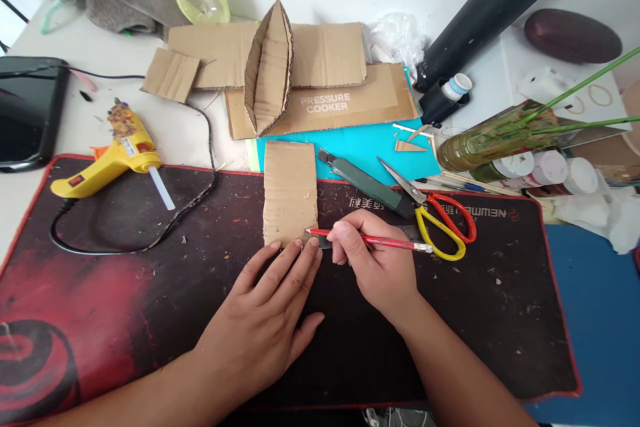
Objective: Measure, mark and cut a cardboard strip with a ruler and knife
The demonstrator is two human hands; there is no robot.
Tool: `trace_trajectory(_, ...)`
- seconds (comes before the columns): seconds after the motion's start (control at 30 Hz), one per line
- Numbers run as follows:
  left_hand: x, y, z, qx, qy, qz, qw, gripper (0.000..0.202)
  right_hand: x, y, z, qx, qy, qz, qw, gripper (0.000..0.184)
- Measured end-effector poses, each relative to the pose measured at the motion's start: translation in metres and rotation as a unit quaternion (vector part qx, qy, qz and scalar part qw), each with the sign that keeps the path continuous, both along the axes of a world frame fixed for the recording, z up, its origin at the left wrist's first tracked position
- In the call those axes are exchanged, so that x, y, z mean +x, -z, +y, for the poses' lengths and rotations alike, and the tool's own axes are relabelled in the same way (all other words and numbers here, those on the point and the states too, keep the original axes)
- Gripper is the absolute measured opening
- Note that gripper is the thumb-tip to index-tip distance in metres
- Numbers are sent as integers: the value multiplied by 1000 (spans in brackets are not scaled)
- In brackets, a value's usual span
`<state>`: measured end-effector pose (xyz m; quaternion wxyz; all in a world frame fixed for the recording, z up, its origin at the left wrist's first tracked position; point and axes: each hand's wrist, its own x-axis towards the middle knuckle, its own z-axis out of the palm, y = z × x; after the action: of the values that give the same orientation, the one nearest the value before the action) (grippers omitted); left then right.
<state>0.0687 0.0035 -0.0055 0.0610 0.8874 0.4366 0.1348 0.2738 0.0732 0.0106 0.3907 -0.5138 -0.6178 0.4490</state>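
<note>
A rectangular cardboard strip (290, 192) lies upright on the dark red-and-black desk mat (125, 293). My left hand (270, 317) lies flat on the mat with its fingers stretched out, the fingertips pressing the strip's near edge. My right hand (373, 260) is closed on a red pencil (395, 241), whose tip touches the strip's lower right corner. A metal ruler seems to lie under the pencil, mostly hidden by my hands.
A yellow glue gun (107, 160) with a black cord lies at the left. A cardboard boat (269, 70) stands on flat cardboard sheets behind. A utility knife (367, 181) and red-and-yellow scissors (440, 217) lie right of the strip. Bottles and paint jars (547, 167) stand far right.
</note>
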Motion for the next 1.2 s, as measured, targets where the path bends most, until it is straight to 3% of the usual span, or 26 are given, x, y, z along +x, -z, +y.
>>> trace_trajectory(0.27,1,2,0,3,1,-5,1000,63,1,1,-1,-4,7,21,1000,32)
trace_trajectory(0.43,1,2,-1,17,1,2,1000,63,3,3,-2,-2,68,93,993,35)
trace_trajectory(0.8,-1,5,-6,90,10,6,996,49,20,11,11,51,181,80,979,50)
trace_trajectory(1.2,-1,2,-9,121,58,12,991,35,19,15,4,23,165,116,979,53)
